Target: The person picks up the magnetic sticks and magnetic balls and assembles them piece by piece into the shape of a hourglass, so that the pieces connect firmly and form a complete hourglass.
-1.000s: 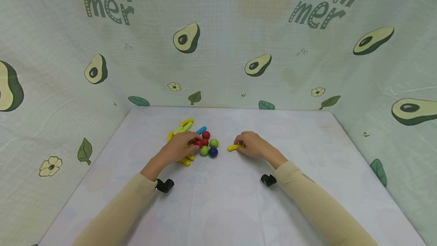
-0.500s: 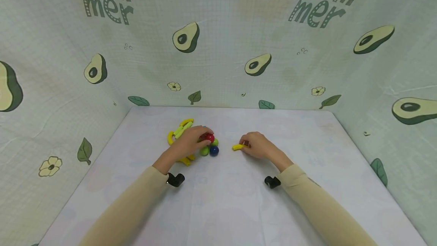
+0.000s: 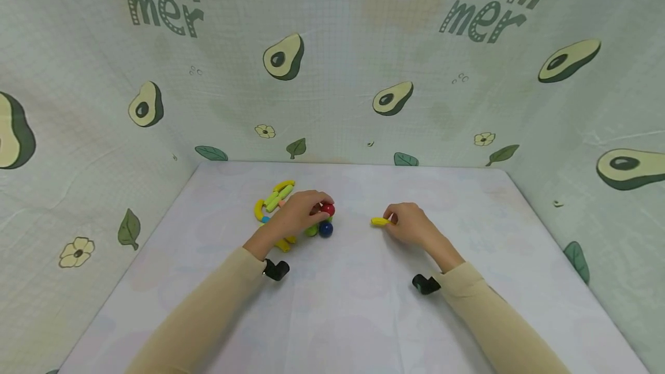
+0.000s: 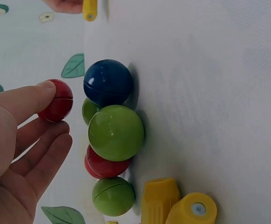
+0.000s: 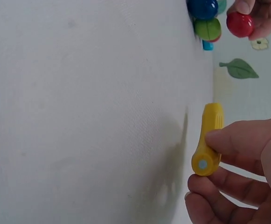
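Just above a small cluster of balls, my left hand (image 3: 297, 213) pinches a red ball (image 3: 328, 209) between thumb and fingers. In the left wrist view this red ball (image 4: 60, 106) is apart from the others. Below it rest a dark blue ball (image 4: 108, 83), a green ball (image 4: 116, 133), another red ball (image 4: 106, 163) and more green. To the right, my right hand (image 3: 412, 225) grips a yellow curved magnetic stick (image 3: 380, 221) at one end. Its round end shows a small metallic disc in the right wrist view, where the yellow stick (image 5: 208, 144) appears close to the table.
Light green sticks (image 3: 279, 197) and yellow curved sticks (image 3: 258, 210) lie left of and behind my left hand. More yellow sticks (image 3: 282, 245) lie under that forearm, partly covered. A white patterned cloth covers the table (image 3: 343, 305); a printed curtain (image 3: 332, 74) encloses the back and sides.
My left hand has shifted right, now carrying a red ball out of the cluster. My right hand has moved right, with the yellow stick still in its fingers.
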{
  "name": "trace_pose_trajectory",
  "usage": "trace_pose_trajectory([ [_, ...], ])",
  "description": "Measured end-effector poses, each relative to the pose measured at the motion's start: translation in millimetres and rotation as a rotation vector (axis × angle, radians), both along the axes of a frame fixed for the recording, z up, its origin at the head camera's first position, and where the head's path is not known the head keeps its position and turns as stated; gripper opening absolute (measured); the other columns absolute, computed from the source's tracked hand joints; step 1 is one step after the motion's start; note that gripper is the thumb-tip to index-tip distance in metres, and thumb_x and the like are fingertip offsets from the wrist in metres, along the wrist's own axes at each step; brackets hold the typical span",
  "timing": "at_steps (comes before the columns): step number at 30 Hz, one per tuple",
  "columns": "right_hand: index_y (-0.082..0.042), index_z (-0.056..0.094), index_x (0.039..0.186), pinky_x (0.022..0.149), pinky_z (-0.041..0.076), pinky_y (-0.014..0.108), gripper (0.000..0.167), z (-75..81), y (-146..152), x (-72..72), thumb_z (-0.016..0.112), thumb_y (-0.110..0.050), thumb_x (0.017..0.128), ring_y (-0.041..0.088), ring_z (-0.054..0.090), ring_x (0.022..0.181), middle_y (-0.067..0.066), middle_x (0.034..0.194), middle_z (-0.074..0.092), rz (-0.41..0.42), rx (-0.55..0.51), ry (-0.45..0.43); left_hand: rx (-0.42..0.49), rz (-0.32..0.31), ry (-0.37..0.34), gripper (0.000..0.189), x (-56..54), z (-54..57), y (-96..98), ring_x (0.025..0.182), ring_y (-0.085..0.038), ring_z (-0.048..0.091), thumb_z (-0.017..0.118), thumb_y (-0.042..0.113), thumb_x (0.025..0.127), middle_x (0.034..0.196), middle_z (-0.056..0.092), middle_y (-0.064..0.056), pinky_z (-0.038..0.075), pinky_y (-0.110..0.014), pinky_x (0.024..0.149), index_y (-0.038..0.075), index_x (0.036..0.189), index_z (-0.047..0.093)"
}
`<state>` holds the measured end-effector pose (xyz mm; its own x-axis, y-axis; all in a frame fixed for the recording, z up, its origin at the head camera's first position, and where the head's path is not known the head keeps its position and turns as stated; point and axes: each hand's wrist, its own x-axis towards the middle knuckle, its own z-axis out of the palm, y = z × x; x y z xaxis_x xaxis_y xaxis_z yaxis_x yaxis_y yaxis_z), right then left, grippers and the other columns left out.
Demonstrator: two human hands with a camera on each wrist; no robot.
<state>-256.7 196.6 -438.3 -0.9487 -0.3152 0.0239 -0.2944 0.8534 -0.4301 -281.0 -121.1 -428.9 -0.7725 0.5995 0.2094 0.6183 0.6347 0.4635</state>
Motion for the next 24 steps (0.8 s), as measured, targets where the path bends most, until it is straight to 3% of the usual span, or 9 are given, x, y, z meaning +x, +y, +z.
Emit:
trace_pose_trajectory([
  [9,-0.003,0.076,0.107,0.075,0.054,0.042,0.017,-1.3,11.1,6.3,0.071,-0.007,0.092,0.022,0.061,0.079,0.007,0.087,0.068,-0.05,-0.001,0.02,0.008,-0.011,-0.041,0.03,-6.6,-2.8,13.2,0.103,-0.015,0.067,0.076,0.019,0.101,0.117,0.073,0.0,0.059,-0.029,0.09,0.011,0.13,0.07],
  [18,-0.002,0.076,0.107,0.072,0.053,0.04,0.017,-4.1,15.8,8.3,0.073,-0.008,0.091,0.021,0.059,0.077,0.006,0.085,0.067,-0.061,-0.012,0.018,-0.027,-0.049,-0.064,0.031,-13.5,-9.0,37.5,0.106,-0.014,0.066,0.074,0.022,0.103,0.119,0.072,0.001,0.056,-0.029,0.093,0.012,0.132,0.07],
  [24,-0.002,0.076,0.107,0.07,0.052,0.038,0.016,-4.6,16.5,6.9,0.074,-0.008,0.091,0.02,0.059,0.075,0.006,0.084,0.067,-0.069,-0.017,0.025,-0.052,-0.034,-0.116,0.034,-12.3,-14.5,59.6,0.109,-0.013,0.065,0.074,0.025,0.102,0.122,0.072,0.002,0.056,-0.029,0.096,0.015,0.134,0.069],
])
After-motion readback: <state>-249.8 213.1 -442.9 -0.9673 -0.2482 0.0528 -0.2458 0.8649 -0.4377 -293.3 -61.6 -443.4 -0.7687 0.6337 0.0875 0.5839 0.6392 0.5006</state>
